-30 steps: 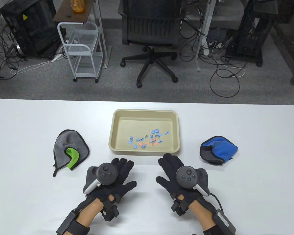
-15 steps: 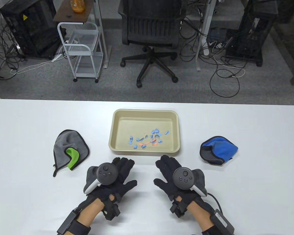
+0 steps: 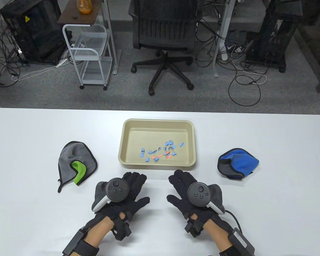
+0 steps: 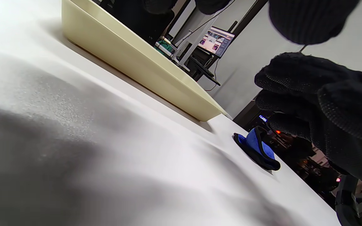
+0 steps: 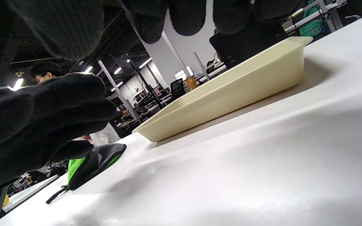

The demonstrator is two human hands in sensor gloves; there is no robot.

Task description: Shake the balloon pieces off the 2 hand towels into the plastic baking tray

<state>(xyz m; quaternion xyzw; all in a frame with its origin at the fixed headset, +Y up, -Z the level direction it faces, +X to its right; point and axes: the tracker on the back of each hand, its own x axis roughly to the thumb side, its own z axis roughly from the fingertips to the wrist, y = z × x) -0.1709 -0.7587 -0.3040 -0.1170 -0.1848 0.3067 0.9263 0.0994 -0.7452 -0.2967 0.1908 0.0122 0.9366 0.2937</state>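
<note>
Our left hand (image 3: 122, 196) and right hand (image 3: 192, 193) rest flat on the table (image 3: 282, 202), each grip relaxed and empty. The balloon pieces (image 3: 160, 152) lie in the baking tray (image 3: 121, 149); the grey-green towel (image 3: 74, 162) and blue towel (image 3: 237, 162) flank it, crumpled. We judge the shaking finished, so no further move is needed.

The table view is bright and sharp, with even light from above. In both wrist views the white table (image 4: 105, 150) carries soft blurred shadows, with glare top left.
</note>
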